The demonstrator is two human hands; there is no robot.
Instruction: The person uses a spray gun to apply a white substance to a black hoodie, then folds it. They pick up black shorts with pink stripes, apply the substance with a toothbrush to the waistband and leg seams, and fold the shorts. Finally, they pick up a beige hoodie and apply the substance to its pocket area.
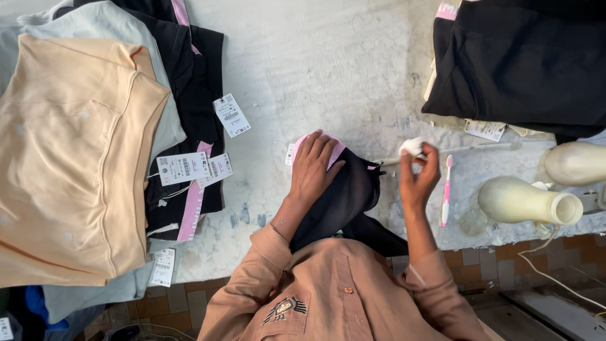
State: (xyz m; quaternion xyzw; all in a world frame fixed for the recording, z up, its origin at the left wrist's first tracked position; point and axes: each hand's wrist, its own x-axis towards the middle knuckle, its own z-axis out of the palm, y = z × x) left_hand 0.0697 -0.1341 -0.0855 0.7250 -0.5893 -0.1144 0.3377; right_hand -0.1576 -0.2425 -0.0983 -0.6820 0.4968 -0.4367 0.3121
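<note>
The left hand lies flat with fingers spread loosely on a black garment, pressing its pink waistband down onto the tabletop; the garment hangs from there over the near edge of the tabletop toward the person's tan shirt. The right hand is raised just beside it, fingertips drawn together and pinching a small white wad, soft and crumpled, though whether it is cloth or paper cannot be told. Just right of that hand a pink toothbrush lies on the tabletop, and beyond it two pale cream plastic bottles rest on their sides near the edge. The tabletop is a worn, whitish padded surface with grey stains, and a broad bare stretch of it runs up the middle between the piles. At the left, a stack of folded garments, peach on top, then pale grey and black with pink trim, overhangs the near edge, white paper tags lying loose beside it. At the upper right sits another folded black pile, matte and smooth, with a tag beneath its lower edge.
</note>
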